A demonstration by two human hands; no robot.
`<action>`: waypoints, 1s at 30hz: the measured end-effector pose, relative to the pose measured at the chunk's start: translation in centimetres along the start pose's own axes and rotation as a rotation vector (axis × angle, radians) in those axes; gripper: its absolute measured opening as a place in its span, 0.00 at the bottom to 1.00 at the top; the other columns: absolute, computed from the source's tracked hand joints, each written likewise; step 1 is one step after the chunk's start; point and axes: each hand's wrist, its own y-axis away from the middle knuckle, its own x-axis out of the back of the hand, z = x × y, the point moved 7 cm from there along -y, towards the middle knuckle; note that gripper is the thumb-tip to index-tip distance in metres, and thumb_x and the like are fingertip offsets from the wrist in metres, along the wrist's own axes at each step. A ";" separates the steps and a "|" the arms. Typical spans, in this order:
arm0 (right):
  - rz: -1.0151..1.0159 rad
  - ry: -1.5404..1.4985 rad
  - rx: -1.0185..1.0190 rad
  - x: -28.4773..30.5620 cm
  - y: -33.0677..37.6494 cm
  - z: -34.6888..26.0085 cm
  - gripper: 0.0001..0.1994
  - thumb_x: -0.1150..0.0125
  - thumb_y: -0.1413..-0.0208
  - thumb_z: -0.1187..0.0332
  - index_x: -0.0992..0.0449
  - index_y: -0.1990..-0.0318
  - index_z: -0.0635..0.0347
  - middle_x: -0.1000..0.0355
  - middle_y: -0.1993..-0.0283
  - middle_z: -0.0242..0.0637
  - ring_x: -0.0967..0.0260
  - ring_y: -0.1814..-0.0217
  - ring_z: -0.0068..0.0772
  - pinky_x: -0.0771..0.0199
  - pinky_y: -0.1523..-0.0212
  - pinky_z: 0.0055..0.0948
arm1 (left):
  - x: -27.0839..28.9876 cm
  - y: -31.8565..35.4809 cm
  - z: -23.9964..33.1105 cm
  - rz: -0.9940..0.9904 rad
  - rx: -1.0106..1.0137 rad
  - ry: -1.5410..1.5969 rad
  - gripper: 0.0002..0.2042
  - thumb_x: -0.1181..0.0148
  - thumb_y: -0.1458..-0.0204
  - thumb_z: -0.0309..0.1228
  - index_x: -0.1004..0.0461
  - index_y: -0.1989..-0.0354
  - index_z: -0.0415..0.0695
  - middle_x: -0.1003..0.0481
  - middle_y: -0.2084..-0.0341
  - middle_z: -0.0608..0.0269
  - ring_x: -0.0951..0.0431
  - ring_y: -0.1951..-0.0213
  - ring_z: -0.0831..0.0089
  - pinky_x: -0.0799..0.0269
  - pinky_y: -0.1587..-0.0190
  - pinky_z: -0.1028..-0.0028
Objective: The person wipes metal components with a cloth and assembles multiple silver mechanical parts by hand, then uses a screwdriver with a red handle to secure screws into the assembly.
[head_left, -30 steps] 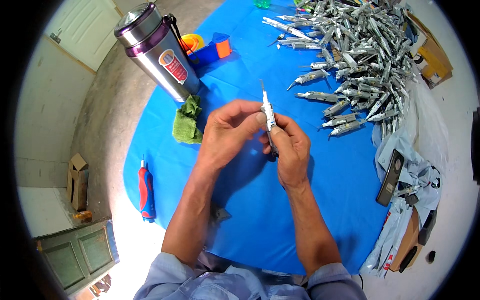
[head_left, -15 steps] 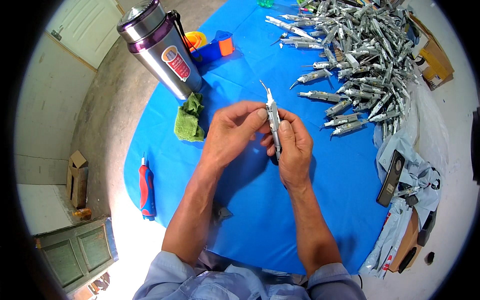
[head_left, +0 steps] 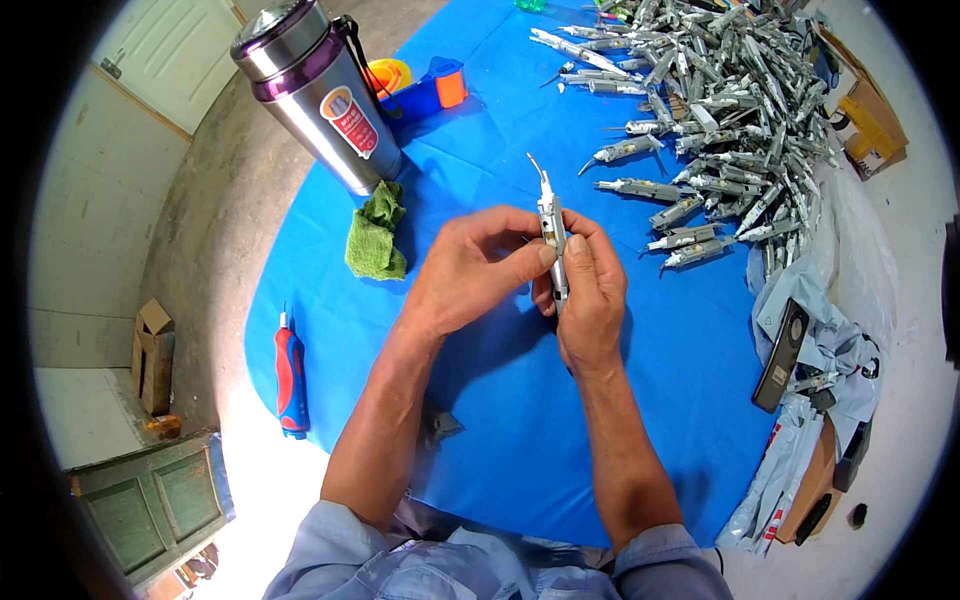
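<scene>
Over the middle of the blue-covered table, both my hands hold a slim grey-and-white device part [head_left: 549, 215] upright. From its narrow white top sticks a thin, bent wire-like end. My right hand [head_left: 592, 315] is closed around its lower body, thumb along the side. My left hand [head_left: 460, 275] pinches it from the left, with the thumb across its middle; the other fingers are partly hidden behind it. A large pile of similar device parts [head_left: 740, 110] covers the far right of the table.
A steel flask [head_left: 320, 110] stands at the far left beside a blue-and-orange tape dispenser [head_left: 430, 95]. A green cloth [head_left: 377, 235] lies before the flask. Near the left edge is a red-and-blue screwdriver [head_left: 291, 380]. Plastic bags [head_left: 835, 330] and a dark remote-like object [head_left: 781, 355] lie at right.
My left thumb has slid down from the upper part of the device part to its middle. The part has turned slightly, showing a different side. My right hand keeps its grip.
</scene>
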 end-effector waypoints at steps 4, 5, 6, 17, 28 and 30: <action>-0.015 0.033 0.011 -0.2 0.1 -0.2 0.19 0.56 0.23 0.61 0.25 0.40 0.66 0.27 0.70 0.29 0.33 0.75 0.14 0.34 0.77 0.18 | 0.0 0.0 -0.1 0.002 -0.007 0.053 0.11 0.29 0.38 0.29 0.19 0.52 0.36 0.18 0.62 0.64 0.20 0.60 0.78 0.22 0.57 0.74; -0.018 0.035 0.012 -0.2 0.1 -0.2 0.19 0.56 0.23 0.61 0.25 0.40 0.66 0.27 0.70 0.29 0.33 0.75 0.14 0.34 0.77 0.18 | 0.0 0.0 -0.1 0.000 -0.009 0.068 0.11 0.29 0.38 0.29 0.19 0.52 0.37 0.18 0.62 0.64 0.20 0.61 0.78 0.23 0.58 0.75; -0.021 0.037 0.012 -0.1 0.1 -0.1 0.19 0.56 0.23 0.61 0.25 0.40 0.66 0.27 0.70 0.29 0.33 0.75 0.14 0.34 0.77 0.18 | 0.0 0.0 -0.1 -0.002 -0.010 0.083 0.11 0.29 0.38 0.30 0.19 0.53 0.37 0.18 0.62 0.64 0.20 0.62 0.79 0.23 0.58 0.76; -0.009 -0.071 -0.024 -0.2 0.2 -0.1 0.19 0.57 0.22 0.61 0.25 0.40 0.66 0.28 0.69 0.28 0.36 0.77 0.11 0.38 0.78 0.15 | 0.8 -0.2 -1.0 0.040 0.008 0.009 0.10 0.31 0.37 0.30 0.17 0.52 0.39 0.18 0.63 0.67 0.23 0.65 0.81 0.26 0.64 0.78; -0.010 -0.017 -0.030 -0.2 0.1 0.1 0.19 0.57 0.22 0.61 0.25 0.41 0.66 0.28 0.69 0.27 0.36 0.77 0.11 0.37 0.79 0.16 | 0.7 -0.2 -0.8 0.053 0.026 -0.018 0.10 0.30 0.38 0.30 0.17 0.53 0.39 0.18 0.63 0.66 0.23 0.66 0.81 0.26 0.64 0.78; -0.019 -0.010 -0.021 -0.4 0.1 -0.2 0.18 0.57 0.22 0.62 0.24 0.41 0.65 0.28 0.69 0.27 0.36 0.76 0.11 0.37 0.79 0.15 | 0.8 -0.2 -0.9 0.051 0.015 -0.004 0.10 0.30 0.38 0.31 0.17 0.53 0.39 0.18 0.63 0.65 0.23 0.66 0.81 0.26 0.65 0.78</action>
